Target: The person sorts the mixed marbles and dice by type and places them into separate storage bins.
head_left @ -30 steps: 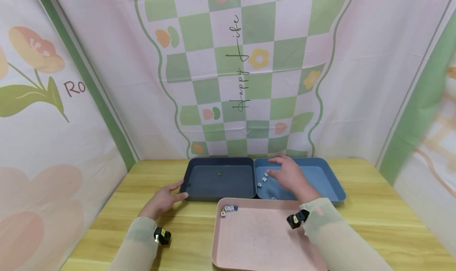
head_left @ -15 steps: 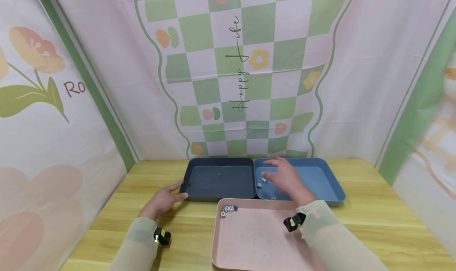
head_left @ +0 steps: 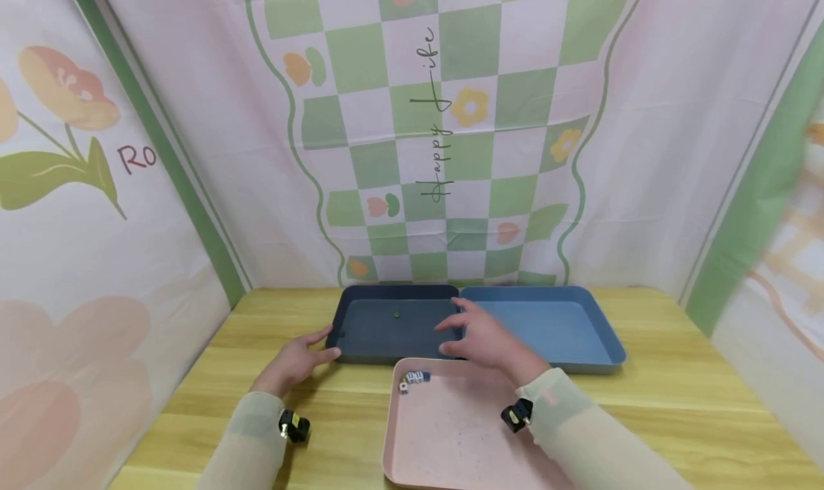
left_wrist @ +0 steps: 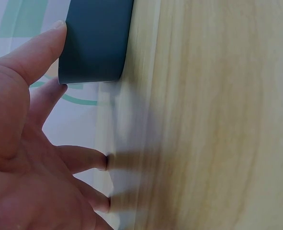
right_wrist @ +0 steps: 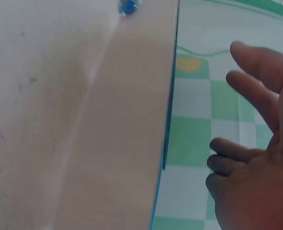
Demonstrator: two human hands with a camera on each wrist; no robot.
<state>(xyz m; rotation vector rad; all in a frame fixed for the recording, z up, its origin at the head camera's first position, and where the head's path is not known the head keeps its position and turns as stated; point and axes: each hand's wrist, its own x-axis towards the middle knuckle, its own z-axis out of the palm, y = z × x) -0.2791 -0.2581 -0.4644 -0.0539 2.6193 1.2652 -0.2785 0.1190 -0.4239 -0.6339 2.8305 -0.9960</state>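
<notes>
My left hand (head_left: 295,363) is at the left front corner of the dark navy tray (head_left: 399,350); in the left wrist view its thumb and forefinger touch the tray's rim (left_wrist: 96,43), the other fingers spread. My right hand (head_left: 483,338) hovers above where the navy tray meets the blue tray (head_left: 573,332). Its thumb and fingers are spread, with nothing visible between them in the right wrist view. A small green die (head_left: 396,315) and a dark piece (head_left: 342,335) lie in the navy tray. The blue tray's left part is hidden by the right hand.
A pink tray (head_left: 463,433) stands in front of both trays. In its far left corner sit white dice (head_left: 415,377), a blue die (head_left: 426,377) and another white die (head_left: 403,388). A patterned curtain (head_left: 444,154) hangs behind the wooden table (head_left: 347,418).
My right hand has moved left from over the blue tray towards the navy tray, covering the spot where white dice showed before. The left hand has stayed at the corner.
</notes>
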